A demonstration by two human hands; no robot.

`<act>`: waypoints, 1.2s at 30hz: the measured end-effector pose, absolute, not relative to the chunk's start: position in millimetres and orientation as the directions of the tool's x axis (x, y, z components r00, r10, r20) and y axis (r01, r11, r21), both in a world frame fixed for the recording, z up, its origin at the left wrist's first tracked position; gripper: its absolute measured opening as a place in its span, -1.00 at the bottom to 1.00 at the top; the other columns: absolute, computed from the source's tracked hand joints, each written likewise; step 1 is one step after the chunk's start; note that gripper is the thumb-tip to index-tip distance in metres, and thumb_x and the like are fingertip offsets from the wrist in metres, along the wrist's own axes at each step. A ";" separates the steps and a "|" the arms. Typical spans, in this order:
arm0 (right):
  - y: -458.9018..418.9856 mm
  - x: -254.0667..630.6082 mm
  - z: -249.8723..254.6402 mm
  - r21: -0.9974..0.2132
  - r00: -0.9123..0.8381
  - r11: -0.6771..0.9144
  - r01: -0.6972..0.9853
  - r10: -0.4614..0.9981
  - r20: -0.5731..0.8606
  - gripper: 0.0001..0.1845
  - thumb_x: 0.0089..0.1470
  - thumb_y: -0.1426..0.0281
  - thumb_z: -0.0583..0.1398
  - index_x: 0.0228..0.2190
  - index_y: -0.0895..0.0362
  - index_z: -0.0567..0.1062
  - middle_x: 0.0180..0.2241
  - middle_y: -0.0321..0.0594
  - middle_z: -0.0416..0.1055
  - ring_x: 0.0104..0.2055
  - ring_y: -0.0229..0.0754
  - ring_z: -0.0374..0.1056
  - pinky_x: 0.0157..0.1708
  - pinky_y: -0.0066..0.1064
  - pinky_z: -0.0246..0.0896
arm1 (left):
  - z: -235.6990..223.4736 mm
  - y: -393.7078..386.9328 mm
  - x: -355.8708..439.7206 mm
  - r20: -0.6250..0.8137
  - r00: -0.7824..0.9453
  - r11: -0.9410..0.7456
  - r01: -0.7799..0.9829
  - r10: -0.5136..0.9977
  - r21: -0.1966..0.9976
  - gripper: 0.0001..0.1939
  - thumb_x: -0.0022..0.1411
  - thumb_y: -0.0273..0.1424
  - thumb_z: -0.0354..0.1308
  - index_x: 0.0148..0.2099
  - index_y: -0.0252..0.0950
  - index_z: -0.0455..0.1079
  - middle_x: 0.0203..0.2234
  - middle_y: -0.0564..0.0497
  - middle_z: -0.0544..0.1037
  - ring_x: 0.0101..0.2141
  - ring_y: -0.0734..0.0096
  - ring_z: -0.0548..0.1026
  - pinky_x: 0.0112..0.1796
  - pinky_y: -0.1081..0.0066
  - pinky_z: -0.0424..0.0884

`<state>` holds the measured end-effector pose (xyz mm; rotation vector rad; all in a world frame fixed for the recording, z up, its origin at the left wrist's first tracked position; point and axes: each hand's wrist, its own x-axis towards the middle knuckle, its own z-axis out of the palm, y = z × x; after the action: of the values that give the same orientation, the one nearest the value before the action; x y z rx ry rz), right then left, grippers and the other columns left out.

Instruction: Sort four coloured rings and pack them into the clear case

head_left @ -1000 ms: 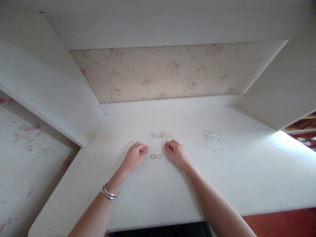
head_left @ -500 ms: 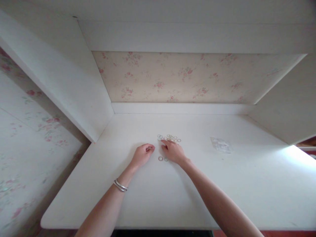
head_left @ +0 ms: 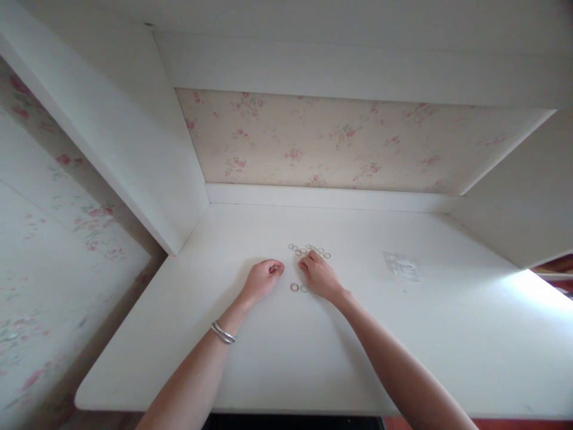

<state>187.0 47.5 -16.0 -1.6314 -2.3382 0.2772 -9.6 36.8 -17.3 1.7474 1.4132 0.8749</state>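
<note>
A cluster of several small metal rings (head_left: 310,249) lies on the white desk (head_left: 286,352). Two more rings (head_left: 299,288) lie side by side nearer to me, between my hands. My right hand (head_left: 319,275) reaches to the near edge of the cluster, its fingers curled and pinched at the rings; what is between the fingertips is too small to make out. My left hand (head_left: 264,277) rests on the desk to the left with its fingers curled in. A silver bangle (head_left: 222,333) is on my left wrist.
A small clear plastic bag (head_left: 401,265) lies on the desk to the right. White cabinet walls close in on the left (head_left: 134,149) and right (head_left: 514,203). Flowered wallpaper (head_left: 340,140) covers the back, with a white shelf overhead.
My right hand has gone forward from beside the two rings to the near edge of the cluster. My left hand has stayed put. The view has shifted a little.
</note>
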 end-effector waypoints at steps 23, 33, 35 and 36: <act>-12.8 207.3 -27.4 -0.465 -0.404 0.481 0.743 0.877 0.261 -0.76 0.25 0.37 -0.02 -0.28 0.10 0.43 -0.29 -0.18 0.29 -0.25 -0.20 0.27 -0.19 -0.33 0.18 | -24.9 37.9 -10.7 0.091 0.197 -0.184 0.532 0.976 0.826 -0.68 0.20 -0.21 0.01 -0.19 -0.28 0.49 -0.33 -0.01 0.58 -0.33 0.37 0.51 -0.26 0.44 0.38; -16.5 206.2 -20.2 -0.469 -0.398 0.476 0.744 0.880 0.260 -0.78 0.21 0.31 0.04 -0.26 0.08 0.47 -0.30 -0.19 0.31 -0.26 -0.21 0.28 -0.18 -0.32 0.17 | -23.5 37.5 -10.8 0.090 0.191 -0.183 0.550 0.977 0.815 -0.68 0.20 -0.21 0.00 -0.19 -0.28 0.48 -0.34 0.00 0.58 -0.34 0.37 0.50 -0.28 0.45 0.37; -17.0 205.5 -20.1 -0.465 -0.392 0.469 0.751 0.883 0.258 -0.80 0.18 0.29 0.08 -0.26 0.07 0.47 -0.31 -0.21 0.31 -0.27 -0.21 0.28 -0.19 -0.33 0.17 | -23.3 37.4 -10.7 0.090 0.191 -0.183 0.551 0.977 0.814 -0.68 0.20 -0.21 0.00 -0.19 -0.28 0.48 -0.37 0.00 0.58 -0.36 0.38 0.50 -0.31 0.45 0.36; -17.2 205.0 -20.2 -0.461 -0.388 0.465 0.755 0.885 0.257 -0.80 0.18 0.28 0.09 -0.26 0.07 0.48 -0.31 -0.21 0.30 -0.27 -0.21 0.28 -0.20 -0.33 0.16 | -23.4 37.4 -10.6 0.091 0.188 -0.182 0.555 0.978 0.812 -0.68 0.20 -0.21 0.00 -0.20 -0.28 0.48 -0.38 0.00 0.57 -0.37 0.38 0.49 -0.31 0.45 0.36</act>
<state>205.0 -17.2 -20.2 -1.3663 -2.2514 0.3721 -10.6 37.4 -23.4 1.8270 1.4378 0.8456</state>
